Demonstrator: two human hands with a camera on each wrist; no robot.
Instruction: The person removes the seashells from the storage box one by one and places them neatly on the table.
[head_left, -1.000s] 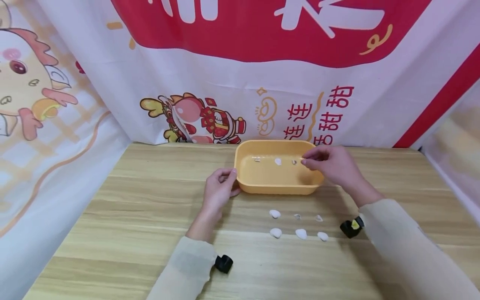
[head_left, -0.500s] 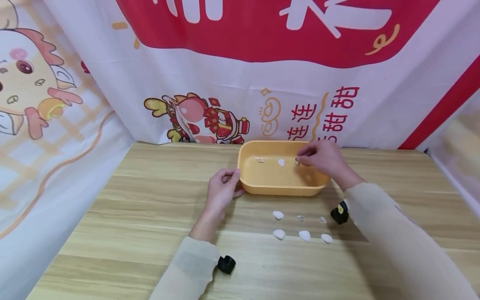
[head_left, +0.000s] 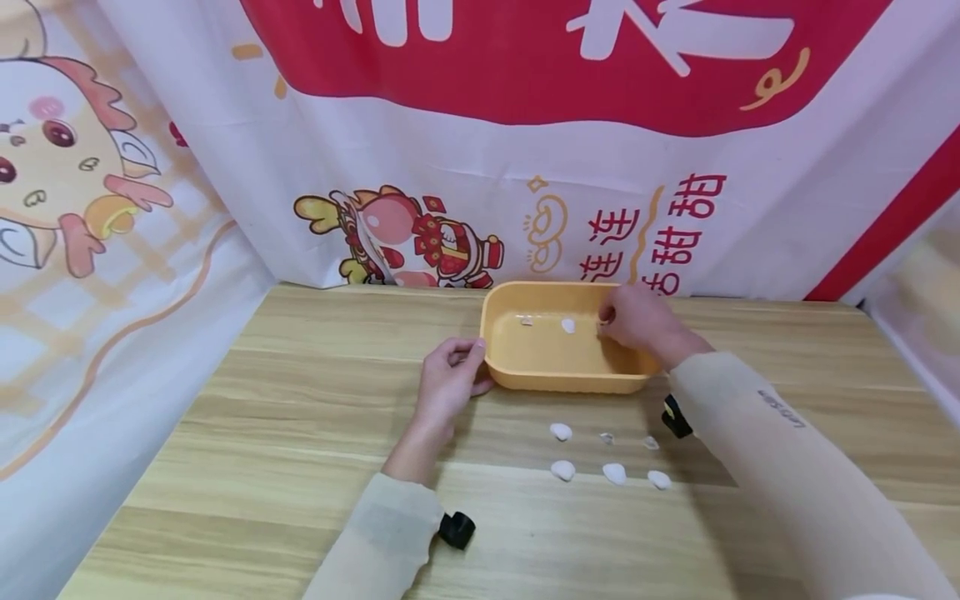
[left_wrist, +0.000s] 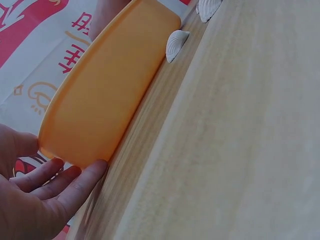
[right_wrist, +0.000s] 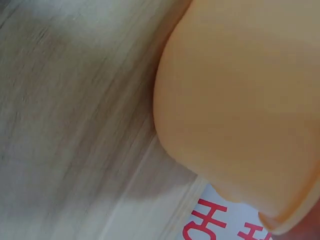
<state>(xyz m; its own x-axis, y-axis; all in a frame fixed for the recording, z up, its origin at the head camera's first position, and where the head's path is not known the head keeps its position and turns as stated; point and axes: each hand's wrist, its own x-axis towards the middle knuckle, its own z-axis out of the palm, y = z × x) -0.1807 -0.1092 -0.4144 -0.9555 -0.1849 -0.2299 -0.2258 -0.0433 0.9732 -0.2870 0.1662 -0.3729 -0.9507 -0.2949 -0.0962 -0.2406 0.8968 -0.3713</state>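
Note:
A yellow plastic tub (head_left: 566, 382) stands at the back of the table. My left hand (head_left: 447, 377) holds its left end, thumb at the rim and fingers along the outer wall, as the left wrist view shows. Inside the tub lie a small shell (head_left: 527, 320) and a white seashell (head_left: 568, 326). My right hand (head_left: 637, 318) reaches over the tub's right end, fingers curled down at another small shell inside, mostly hidden by them. In the right wrist view the tub's outer wall (right_wrist: 235, 100) fills much of the picture.
Several shells lie in two rows on the wooden table (head_left: 300, 467) before the tub, among them a white seashell (head_left: 614, 473) and a smaller shell (head_left: 607, 438). A printed cloth (head_left: 450, 142) hangs right behind the table.
My right hand has moved a little further into the tub, and its fingers now cover the right-hand small shell that showed before. My left hand stays at the tub's left end.

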